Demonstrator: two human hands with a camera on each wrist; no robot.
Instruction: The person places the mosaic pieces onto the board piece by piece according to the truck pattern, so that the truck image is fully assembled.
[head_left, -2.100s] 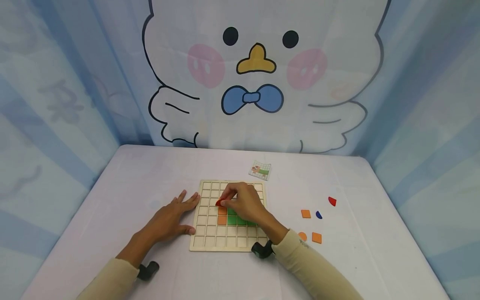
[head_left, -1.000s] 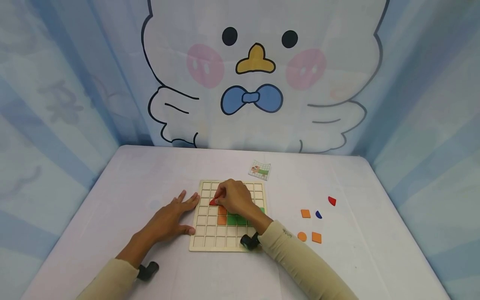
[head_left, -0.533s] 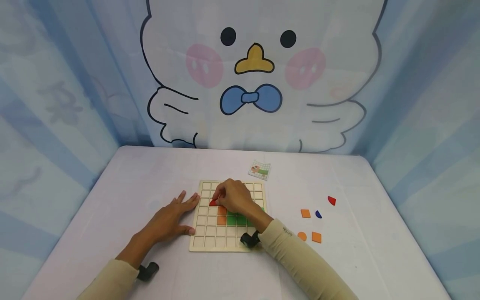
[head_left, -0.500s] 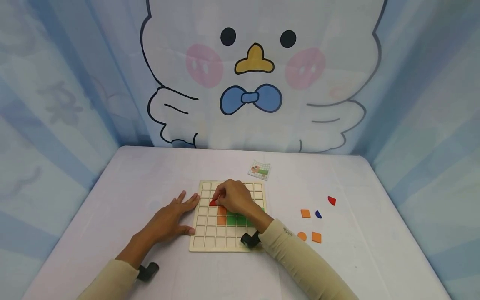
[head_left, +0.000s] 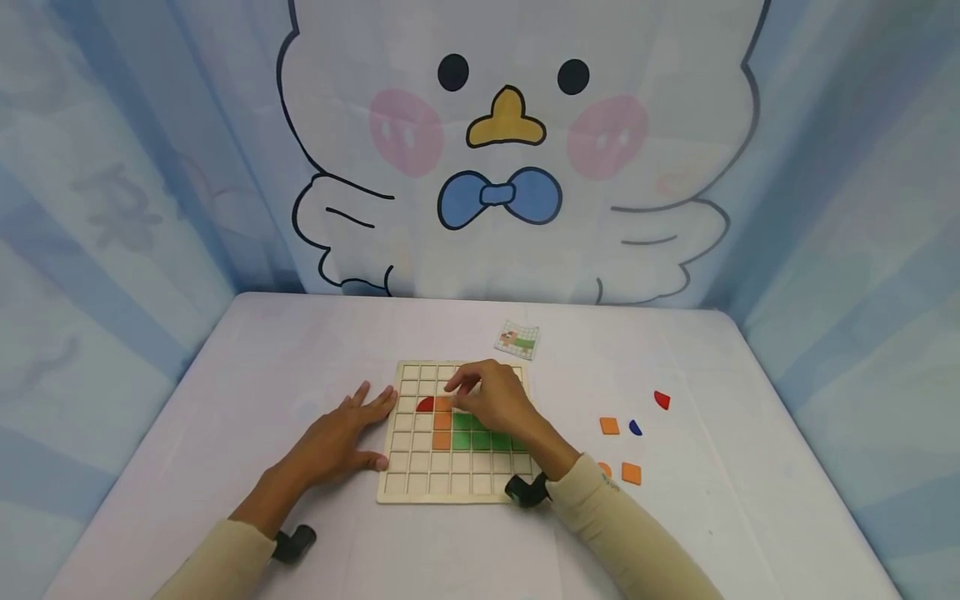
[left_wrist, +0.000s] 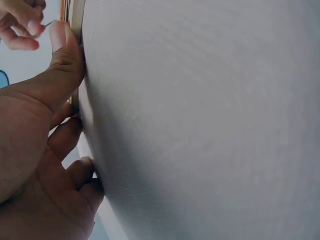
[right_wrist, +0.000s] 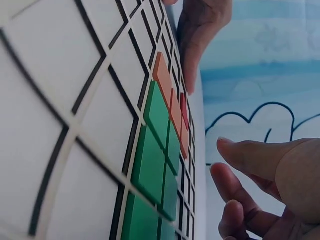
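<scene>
Pale blue curtains [head_left: 142, 200] flank my white worktop [head_left: 315, 333]. My left hand [head_left: 333, 442], fingers spread, touches the pale wooden grid board [head_left: 408, 485]; my right hand [head_left: 498, 402] hovers above, grip parted. There, the red quarter-circle tile [head_left: 425, 405] lies beside orange square tiles [head_left: 442, 422].

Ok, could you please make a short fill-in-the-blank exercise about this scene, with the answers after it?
On the wooden grid board, the head view shows a column of ____ orange tiles.
Left of the column's top lies a ____ quarter-circle tile.
Right of this column lie ____ square tiles.
The loose half-circle tile right of the board is ____.
Missing words: three; red; green; blue.
</scene>
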